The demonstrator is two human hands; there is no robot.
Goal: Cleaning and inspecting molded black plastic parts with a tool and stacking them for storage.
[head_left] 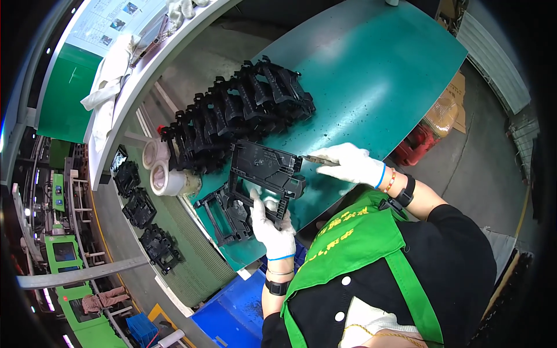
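My left hand (268, 227), in a white glove, grips the lower end of a black plastic frame (260, 163) and keeps it tilted above the green table (371, 75). White-gloved too, my right hand (351, 165) is closed around a slim knife-like tool (318, 160). Its tip points at the frame's upper right corner; whether it touches cannot be made out. Another black frame (217, 216) lies on the table just left of my left hand. Beyond, a long row of similar black plastic parts (249, 101) stands packed together.
A green conveyor belt (194, 255) at left carries several black parts (138, 207). Rolls of tape (165, 178) sit by the table's left edge. Below is a blue bin (232, 310). Small dark scraps dot the tabletop. A white shelf (152, 64) curves across the upper left.
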